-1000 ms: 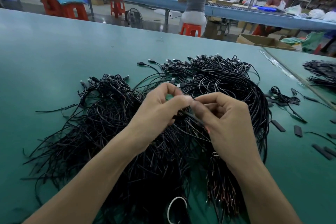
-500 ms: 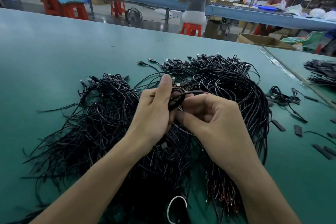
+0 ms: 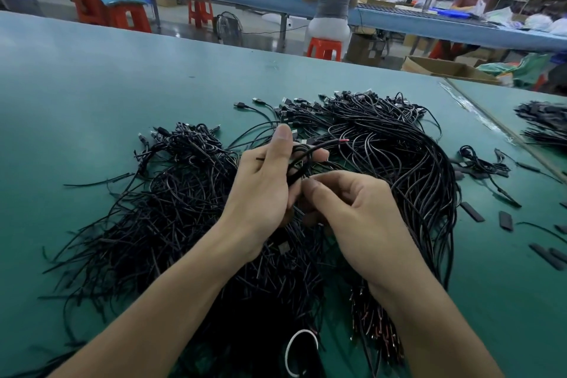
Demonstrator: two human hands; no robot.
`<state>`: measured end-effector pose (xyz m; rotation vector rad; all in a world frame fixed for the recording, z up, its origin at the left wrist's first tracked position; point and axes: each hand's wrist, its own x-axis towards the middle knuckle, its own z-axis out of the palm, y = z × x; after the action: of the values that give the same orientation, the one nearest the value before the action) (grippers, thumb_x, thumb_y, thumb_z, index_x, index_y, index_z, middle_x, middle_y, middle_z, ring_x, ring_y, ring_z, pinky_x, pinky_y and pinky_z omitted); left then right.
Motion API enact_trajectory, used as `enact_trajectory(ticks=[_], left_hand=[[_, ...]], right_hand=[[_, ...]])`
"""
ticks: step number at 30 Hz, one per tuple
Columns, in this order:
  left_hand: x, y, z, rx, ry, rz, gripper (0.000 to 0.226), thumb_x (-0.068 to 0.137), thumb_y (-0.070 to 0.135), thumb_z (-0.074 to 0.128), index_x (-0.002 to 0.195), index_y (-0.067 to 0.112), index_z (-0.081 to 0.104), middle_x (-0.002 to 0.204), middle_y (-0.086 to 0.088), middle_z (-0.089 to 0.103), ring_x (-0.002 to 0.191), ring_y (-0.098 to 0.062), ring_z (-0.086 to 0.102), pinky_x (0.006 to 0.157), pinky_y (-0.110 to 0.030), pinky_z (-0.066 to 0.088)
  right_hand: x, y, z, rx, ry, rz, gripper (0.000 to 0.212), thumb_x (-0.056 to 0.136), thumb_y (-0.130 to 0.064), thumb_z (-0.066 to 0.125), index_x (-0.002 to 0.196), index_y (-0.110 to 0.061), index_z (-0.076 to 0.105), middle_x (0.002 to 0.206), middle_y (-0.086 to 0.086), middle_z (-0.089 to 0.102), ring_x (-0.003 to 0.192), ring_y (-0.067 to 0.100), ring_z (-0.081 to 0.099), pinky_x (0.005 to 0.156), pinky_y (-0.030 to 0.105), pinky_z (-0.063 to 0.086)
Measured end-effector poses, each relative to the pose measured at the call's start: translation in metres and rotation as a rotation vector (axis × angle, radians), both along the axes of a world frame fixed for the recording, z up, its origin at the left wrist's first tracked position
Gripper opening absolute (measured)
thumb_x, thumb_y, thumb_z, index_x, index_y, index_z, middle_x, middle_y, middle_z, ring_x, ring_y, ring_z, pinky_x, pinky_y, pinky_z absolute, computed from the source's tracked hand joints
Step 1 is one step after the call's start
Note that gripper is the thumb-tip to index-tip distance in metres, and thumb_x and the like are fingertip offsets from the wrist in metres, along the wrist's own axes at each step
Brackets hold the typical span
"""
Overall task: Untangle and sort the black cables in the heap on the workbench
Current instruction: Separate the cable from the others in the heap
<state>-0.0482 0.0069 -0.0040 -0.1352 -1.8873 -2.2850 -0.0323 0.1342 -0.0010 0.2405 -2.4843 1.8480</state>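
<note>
One glossy looped blk cable (image 3: 300, 162) pinched: left hand (image 3: 263, 190), right hand (image 3: 362, 219).

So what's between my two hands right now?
A small coil of black cable, gripped by the left hand and pinched by the right hand; head view.

body | left hand (image 3: 260, 190): bare, slim fingers (image 3: 320, 154), thumbnail (image 3: 283, 133) short and clipped | right hand (image 3: 352, 215): bare, same build, knuckles pronounced | left forearm (image 3: 171, 310) + right forearm (image 3: 429, 322): bare skin as far as visible, smooth, lean
</note>
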Motion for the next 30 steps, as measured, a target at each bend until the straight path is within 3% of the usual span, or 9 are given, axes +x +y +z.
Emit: enact_trajectory(ticks=[2,6,9,14,17,20,23,28,30], left_hand=[[-0.001,0.000,-0.001,0.008,-0.004,-0.003,0.061,0.107,0.044,0.031,0.094,0.004,0.074,0.039,0.012,0.047,0.032,-0.002,0.028,0.035,-0.015,0.025],[-0.002,0.000,-0.006,-0.067,0.032,0.093,0.063,0.106,0.047,0.035,0.075,0.008,0.074,0.041,0.010,0.048,0.034,-0.002,0.035,0.037,-0.014,0.028],[-0.004,-0.005,-0.011,-0.320,0.074,0.165,0.067,0.101,0.055,0.036,0.062,0.009,0.064,0.040,0.012,0.045,0.036,-0.004,0.035,0.040,-0.019,0.028],[-0.009,-0.008,-0.015,-0.701,0.042,0.220,0.065,0.101,0.050,0.038,0.046,0.017,0.033,0.039,0.008,0.036,0.042,-0.011,0.032,0.042,-0.021,0.026],[-0.011,-0.011,-0.015,-0.590,-0.075,0.079,0.060,0.101,0.051,0.040,0.053,0.014,0.036,0.047,0.003,0.035,0.046,-0.017,0.030,0.047,-0.030,0.028],[-0.008,-0.012,-0.008,-0.258,-0.295,-0.172,0.055,0.101,0.052,0.042,0.057,0.019,0.042,0.048,0.004,0.029,0.040,-0.011,0.023,0.040,-0.020,0.023],[-0.003,-0.010,-0.005,-0.075,-0.428,-0.325,0.061,0.100,0.057,0.044,0.048,0.024,0.045,0.045,0.008,0.029,0.037,-0.006,0.020,0.037,-0.011,0.018],[0.002,-0.008,-0.001,-0.064,-0.482,-0.572,0.066,0.068,0.093,0.045,0.055,0.028,0.043,0.056,0.009,0.029,0.040,-0.005,0.018,0.036,-0.012,0.016],[0.004,-0.010,0.001,-0.161,-0.428,-0.647,0.057,0.062,0.080,0.065,0.066,0.024,0.052,0.058,0.009,0.029,0.042,-0.005,0.021,0.038,-0.013,0.018]], right_hand=[[0.000,0.001,0.000,-0.007,0.042,-0.015,0.012,0.092,-0.022,0.069,0.082,-0.023,0.075,0.071,0.000,0.073,0.066,0.017,0.070,0.070,0.042,0.059],[0.005,0.002,0.003,0.373,0.346,-0.004,0.012,0.095,-0.022,0.065,0.089,-0.024,0.075,0.075,-0.007,0.064,0.068,0.010,0.059,0.061,0.024,0.049],[0.011,0.001,0.009,0.649,0.466,0.062,0.018,0.102,-0.027,0.053,0.099,-0.024,0.070,0.082,-0.009,0.055,0.073,0.016,0.057,0.065,0.041,0.052],[0.018,-0.002,0.015,0.878,0.547,0.103,0.014,0.097,-0.018,0.057,0.087,-0.022,0.066,0.084,-0.007,0.056,0.074,0.024,0.061,0.061,0.043,0.053],[0.018,-0.004,0.013,0.851,0.572,0.086,0.009,0.094,-0.017,0.062,0.090,-0.019,0.069,0.087,-0.005,0.060,0.074,0.026,0.063,0.062,0.044,0.054],[0.014,-0.001,0.012,0.704,0.662,0.068,0.013,0.093,-0.019,0.061,0.089,-0.014,0.073,0.090,-0.003,0.062,0.072,0.023,0.063,0.058,0.043,0.056],[0.010,0.006,0.013,0.569,0.708,0.060,0.012,0.092,-0.020,0.066,0.090,-0.012,0.075,0.098,-0.005,0.061,0.080,0.013,0.062,0.067,0.035,0.056],[0.000,0.020,0.011,0.484,0.568,0.034,0.006,0.085,-0.017,0.076,0.090,-0.022,0.078,0.092,-0.010,0.066,0.083,0.007,0.063,0.075,0.032,0.053],[-0.002,0.024,0.011,0.493,0.540,0.073,0.009,0.087,-0.020,0.072,0.092,-0.026,0.076,0.089,-0.011,0.065,0.082,0.006,0.062,0.073,0.032,0.053]])
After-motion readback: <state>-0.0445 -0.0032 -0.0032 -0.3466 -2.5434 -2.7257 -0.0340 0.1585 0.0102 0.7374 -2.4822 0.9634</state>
